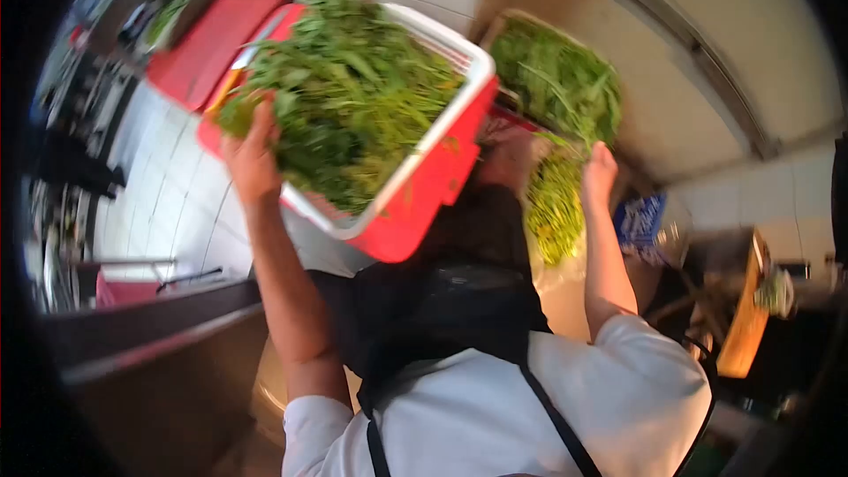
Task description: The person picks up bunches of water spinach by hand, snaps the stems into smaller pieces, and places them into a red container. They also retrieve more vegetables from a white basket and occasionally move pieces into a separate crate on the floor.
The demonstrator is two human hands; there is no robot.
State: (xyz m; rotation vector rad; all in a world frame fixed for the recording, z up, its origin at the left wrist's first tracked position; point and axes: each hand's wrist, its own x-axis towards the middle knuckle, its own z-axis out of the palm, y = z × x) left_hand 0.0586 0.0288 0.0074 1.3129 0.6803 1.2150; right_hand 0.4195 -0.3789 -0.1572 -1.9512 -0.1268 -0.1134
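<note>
A white basket (481,66) heaped with leafy greens (353,79) rests on a red container (415,212). At the left edge of the heap, my left hand (253,155) has its fingers bent around some greens. My right hand (599,178) is closed at the lower end of a second pile of greens (556,75), which lies in a container at the upper right. What it holds is too small to make out. Beside that hand, yellow-green stems (555,212) lie in a clear plastic bag.
A red lid or panel (216,44) is left of the basket. To the right are a blue and white package (640,221) and an orange-brown board (745,322). A dark ledge (159,327) runs at the lower left. Cabinet doors stand at the upper right.
</note>
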